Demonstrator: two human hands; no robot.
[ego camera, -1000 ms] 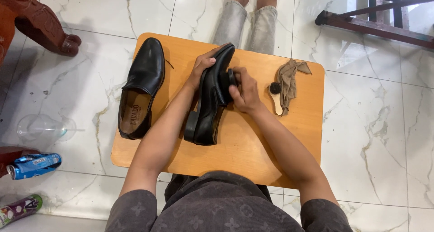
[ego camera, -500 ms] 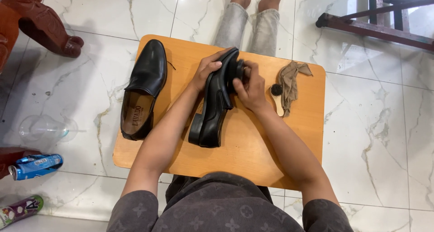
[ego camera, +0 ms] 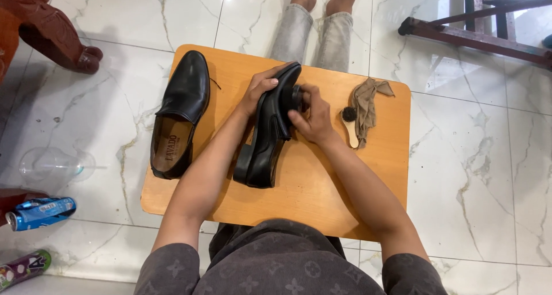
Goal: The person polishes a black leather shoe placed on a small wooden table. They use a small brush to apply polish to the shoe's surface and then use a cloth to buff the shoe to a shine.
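A black leather shoe [ego camera: 265,139] stands tilted on its side on the small wooden table [ego camera: 322,180]. My left hand [ego camera: 259,89] grips its toe end from the left. My right hand [ego camera: 309,116] presses a dark round polishing pad [ego camera: 294,98] against the shoe's upper side. The second black shoe [ego camera: 179,112] lies flat on the table's left part, opening towards me.
A small wooden-handled brush [ego camera: 350,126] and a brown cloth [ego camera: 368,104] lie on the table's right side. My legs stretch out beyond the table. A clear plastic cup [ego camera: 50,164] and two cans [ego camera: 38,212] lie on the marble floor at left; furniture legs at the top corners.
My right hand slid the pad up towards the toe and then back down along the shoe. The left hand kept its hold.
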